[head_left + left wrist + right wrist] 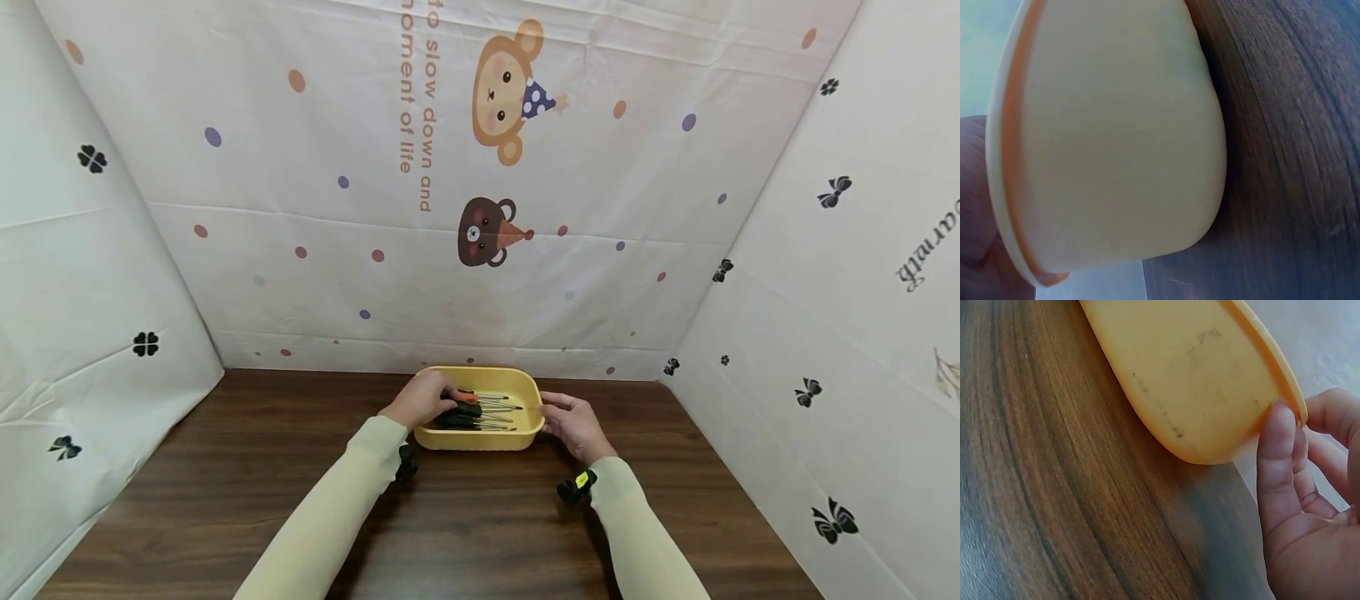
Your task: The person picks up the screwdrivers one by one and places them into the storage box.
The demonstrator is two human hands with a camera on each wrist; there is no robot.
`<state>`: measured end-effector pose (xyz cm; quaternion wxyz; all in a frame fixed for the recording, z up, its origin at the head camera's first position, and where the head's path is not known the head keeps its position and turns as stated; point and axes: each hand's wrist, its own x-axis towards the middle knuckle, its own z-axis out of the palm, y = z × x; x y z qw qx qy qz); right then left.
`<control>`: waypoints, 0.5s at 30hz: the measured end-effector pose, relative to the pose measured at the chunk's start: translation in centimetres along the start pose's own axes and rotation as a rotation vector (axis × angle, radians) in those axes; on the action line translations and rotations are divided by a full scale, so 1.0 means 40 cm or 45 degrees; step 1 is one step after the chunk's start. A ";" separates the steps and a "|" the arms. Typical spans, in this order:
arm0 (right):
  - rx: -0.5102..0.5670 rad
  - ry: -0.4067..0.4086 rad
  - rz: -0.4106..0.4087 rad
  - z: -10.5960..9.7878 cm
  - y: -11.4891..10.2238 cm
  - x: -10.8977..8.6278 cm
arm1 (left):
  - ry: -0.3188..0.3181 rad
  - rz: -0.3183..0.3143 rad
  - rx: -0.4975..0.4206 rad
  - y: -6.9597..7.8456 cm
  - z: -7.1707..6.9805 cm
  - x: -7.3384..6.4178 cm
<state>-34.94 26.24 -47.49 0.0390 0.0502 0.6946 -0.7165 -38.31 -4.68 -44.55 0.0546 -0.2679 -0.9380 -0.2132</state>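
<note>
A yellow plastic basket (480, 444) stands on the table near the back wall. Inside lie several screwdrivers (468, 417) with black handles and thin metal shafts pointing right. My left hand (422, 401) reaches over the basket's left end and pinches an orange-handled screwdriver (467, 398) on top of the others. In the left wrist view the basket's outer wall (1116, 137) hides most of that hand. At the right end my right hand (577, 427) holds the rim; its thumb (1277, 450) presses the outer wall under the lip, with the index finger on the rim's other side.
Dark wood-grain tabletop (480, 517) extends around the basket. A white printed cloth (420, 283) rises directly behind it, with similar cloth walls on the left (90, 275) and right (787, 333).
</note>
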 end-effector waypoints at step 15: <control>-0.140 0.027 -0.065 -0.018 -0.049 0.008 | 0.163 0.016 -0.163 -0.036 -0.038 -0.037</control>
